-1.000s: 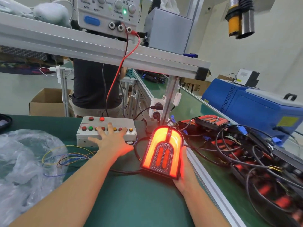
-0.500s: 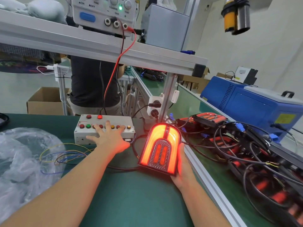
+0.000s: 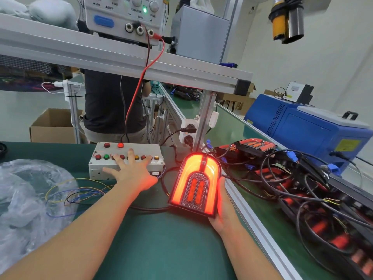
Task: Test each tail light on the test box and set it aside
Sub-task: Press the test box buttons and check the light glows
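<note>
The left hand (image 3: 134,173) is stretched forward with the fingers spread and straight, laid flat on the test box (image 3: 126,159), the fingertips resting along its row of coloured buttons; nothing is grasped by it. The right hand (image 3: 223,214) is placed under and behind the lit tail light (image 3: 195,183), which is gripped from its right edge and propped upright, tilted slightly back, near the right edge of the green worktop (image 3: 161,249). The lamp's arched outline and two inner ovals are seen glowing red-orange. The test box is set toward the far edge of the worktop, just left of the tail light, and a black cable (image 3: 149,208) is run along the worktop between them. Thin coloured wires (image 3: 76,194) are looped beside the box's left front corner, next to a crumpled clear plastic bag (image 3: 26,199) at the left edge. Beyond the right edge rail, more tail lights (image 3: 255,145) are piled among tangled black cables. A cardboard box (image 3: 53,126) stands on the floor behind the worktop; its contents cannot be made out.
</note>
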The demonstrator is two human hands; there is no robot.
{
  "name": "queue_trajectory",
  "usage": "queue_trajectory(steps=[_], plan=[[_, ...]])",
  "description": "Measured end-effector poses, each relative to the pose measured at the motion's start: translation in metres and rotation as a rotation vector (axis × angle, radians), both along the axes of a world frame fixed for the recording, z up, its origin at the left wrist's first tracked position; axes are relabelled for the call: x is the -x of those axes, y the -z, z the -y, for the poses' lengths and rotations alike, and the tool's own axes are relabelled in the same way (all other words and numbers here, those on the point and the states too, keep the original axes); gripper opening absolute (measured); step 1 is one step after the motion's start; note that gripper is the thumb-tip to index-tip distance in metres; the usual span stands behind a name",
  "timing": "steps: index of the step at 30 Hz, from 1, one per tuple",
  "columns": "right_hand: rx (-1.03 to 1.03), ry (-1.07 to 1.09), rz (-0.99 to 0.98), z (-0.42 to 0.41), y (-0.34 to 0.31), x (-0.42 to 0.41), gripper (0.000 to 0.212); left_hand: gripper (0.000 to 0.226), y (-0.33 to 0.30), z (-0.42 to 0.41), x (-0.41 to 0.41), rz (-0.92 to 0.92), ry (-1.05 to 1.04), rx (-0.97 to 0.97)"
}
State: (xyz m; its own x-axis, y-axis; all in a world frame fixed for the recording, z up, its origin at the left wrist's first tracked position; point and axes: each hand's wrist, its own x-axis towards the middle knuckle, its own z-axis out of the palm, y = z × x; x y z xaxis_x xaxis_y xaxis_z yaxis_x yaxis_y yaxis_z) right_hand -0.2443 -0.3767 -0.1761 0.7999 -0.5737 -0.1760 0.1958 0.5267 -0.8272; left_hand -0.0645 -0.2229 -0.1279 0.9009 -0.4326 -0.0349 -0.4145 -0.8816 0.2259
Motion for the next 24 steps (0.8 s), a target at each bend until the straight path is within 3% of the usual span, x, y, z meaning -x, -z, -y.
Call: queue_trajectory(steps=[9,24], plan=[[-0.007,-0.011,-0.003,-0.0001,-0.0018,-0.0009,0.071,0.081,-0.0006,-0.0007,-0.0042,0.2,0.077,-0.092],[0.011,-0.012,-0.032,0.0031,0.0005,-0.0027,0.081,0.075,-0.003,-0.002,-0.0057,0.227,0.126,-0.161]])
